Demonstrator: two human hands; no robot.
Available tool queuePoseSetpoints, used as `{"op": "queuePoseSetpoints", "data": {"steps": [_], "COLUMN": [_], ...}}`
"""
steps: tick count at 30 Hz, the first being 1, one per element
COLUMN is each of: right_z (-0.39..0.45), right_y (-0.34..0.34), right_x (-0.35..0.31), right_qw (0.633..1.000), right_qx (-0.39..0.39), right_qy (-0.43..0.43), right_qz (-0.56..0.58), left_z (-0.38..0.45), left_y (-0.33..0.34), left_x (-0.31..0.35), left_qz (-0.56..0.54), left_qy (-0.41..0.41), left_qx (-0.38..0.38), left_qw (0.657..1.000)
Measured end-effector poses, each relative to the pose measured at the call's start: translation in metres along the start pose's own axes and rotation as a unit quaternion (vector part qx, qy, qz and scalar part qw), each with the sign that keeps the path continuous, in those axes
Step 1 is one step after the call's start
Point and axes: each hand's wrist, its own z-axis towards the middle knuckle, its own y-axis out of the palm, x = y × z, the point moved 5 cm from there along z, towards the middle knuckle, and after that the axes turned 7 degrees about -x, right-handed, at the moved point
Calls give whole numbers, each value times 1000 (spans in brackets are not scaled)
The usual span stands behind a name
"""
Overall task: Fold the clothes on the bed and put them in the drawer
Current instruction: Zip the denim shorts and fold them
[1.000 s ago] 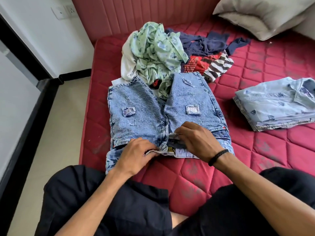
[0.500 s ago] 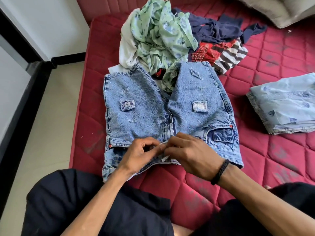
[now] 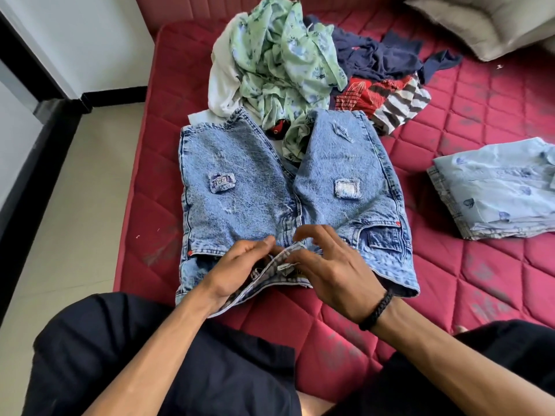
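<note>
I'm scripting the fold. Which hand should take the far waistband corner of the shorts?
Probably right: the right hand sits nearer that corner of the denim shorts; the left hand pinches the fly.

We are seeing acid-washed blue denim shorts point(image 3: 255, 187) with paler patches, lying on a crimson diamond-quilted bed point(image 3: 480, 280). Toward the bed's far edge, a mint green floral shirt point(image 3: 279, 61) is sitting beside a navy garment point(image 3: 375, 55), a red printed cloth point(image 3: 369, 93) and a grey-and-white striped one point(image 3: 402, 106). A pale blue printed folded garment point(image 3: 495, 187) is showing at the right edge.
</note>
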Motion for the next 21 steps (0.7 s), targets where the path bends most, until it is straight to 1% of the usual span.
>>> {"op": "queuePoseSetpoints", "data": {"steps": [3, 5, 8, 10, 13, 15, 16, 19, 21], "right_z": [3, 2, 1, -1, -4, -3, -3, -6, -7], "right_y": [6, 5, 5, 11, 18, 19, 20, 20, 18], "right_x": [0, -4, -3, -3, 0, 1, 0, 1, 2], "right_qw": [998, 998, 997, 998, 996, 995, 995, 995, 996], "right_qx": [-34, -34, -35, -39, -31, -31, -30, -17, -6], "right_qy": [19, 19, 58, 53, 57, 64, 62, 54, 53], "right_qz": [46, 39, 26, -2, -53, -73, -76, -77, -74], "left_z": [3, 5, 8, 8, 8, 7, 7, 6, 6], "left_y": [-1, -2, -1, 1, 1, 2, 2, 3, 2], "left_x": [-2, -4, -5, -3, -4, -1, 0, 2, -3], "left_qz": [7, 14, 29, 54, 110, 180, 207, 234, 296], "left_qy": [25, 39, 40, 44, 61, 90, 99, 107, 103], "left_qx": [-25, -21, -18, -14, 2, 12, 14, 14, 9], "left_qw": [999, 999, 999, 997, 992, 979, 973, 966, 950]}}
